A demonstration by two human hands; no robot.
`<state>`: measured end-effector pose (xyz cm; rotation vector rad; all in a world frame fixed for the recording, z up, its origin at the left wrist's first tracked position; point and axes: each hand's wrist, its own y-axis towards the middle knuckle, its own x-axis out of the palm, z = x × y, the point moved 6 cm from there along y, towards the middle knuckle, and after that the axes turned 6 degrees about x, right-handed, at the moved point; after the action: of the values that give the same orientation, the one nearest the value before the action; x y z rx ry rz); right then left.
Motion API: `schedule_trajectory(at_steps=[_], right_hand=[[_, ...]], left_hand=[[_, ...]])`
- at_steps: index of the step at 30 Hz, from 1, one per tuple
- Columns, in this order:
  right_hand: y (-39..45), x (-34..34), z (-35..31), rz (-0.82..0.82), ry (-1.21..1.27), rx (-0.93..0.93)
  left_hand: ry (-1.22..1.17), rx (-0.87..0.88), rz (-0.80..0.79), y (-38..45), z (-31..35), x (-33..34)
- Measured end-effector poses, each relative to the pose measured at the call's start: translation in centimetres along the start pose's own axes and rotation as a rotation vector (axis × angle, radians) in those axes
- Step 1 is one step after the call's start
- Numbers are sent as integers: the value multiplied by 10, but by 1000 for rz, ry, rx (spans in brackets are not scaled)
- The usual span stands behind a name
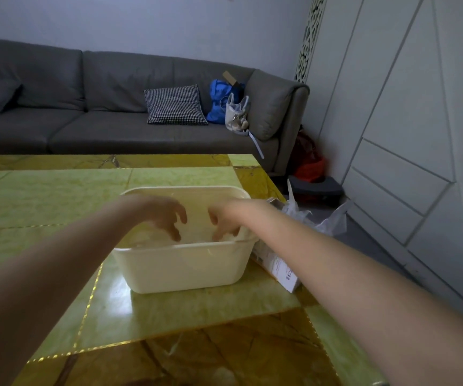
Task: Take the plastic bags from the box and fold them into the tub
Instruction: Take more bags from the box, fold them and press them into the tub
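Observation:
A cream plastic tub [181, 267] stands on the table in front of me. Both my hands reach down into it. My left hand [166, 215] has its fingers spread and bent downward over pale plastic bag material [146, 236] lying in the tub. My right hand [224, 220] is beside it, fingertips pointing down onto the same whitish plastic near the tub's right wall. Whether either hand pinches the plastic is blurred. A cardboard box [276, 267] lies just right of the tub at the table's edge, with clear plastic bags [308, 217] sticking out of it.
The table [43, 201] has a glossy green and gold stone top, its right edge close to the box. Behind it is a grey sofa [91, 118] with a checked cushion [174, 105] and a blue bag [220, 100]. White cabinets [408, 135] line the right.

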<state>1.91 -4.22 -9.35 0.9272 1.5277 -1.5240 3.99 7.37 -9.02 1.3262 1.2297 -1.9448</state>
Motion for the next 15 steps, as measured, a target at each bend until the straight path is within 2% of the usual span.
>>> schedule_trajectory(at_steps=[4, 6, 9, 11, 15], right_hand=[[-36, -42, 19, 213, 265, -99], [-58, -57, 40, 295, 245, -74], [-85, -68, 79, 402, 146, 8], [-94, -63, 105, 334, 155, 86], [-103, -19, 153, -16, 156, 274]], left_hand=[[-101, 156, 311, -17, 34, -39], [-103, 249, 425, -22, 61, -52], [-98, 377, 492, -25, 103, -59], [-58, 466, 461, -22, 129, -55], [155, 571, 324, -14, 174, -25]])
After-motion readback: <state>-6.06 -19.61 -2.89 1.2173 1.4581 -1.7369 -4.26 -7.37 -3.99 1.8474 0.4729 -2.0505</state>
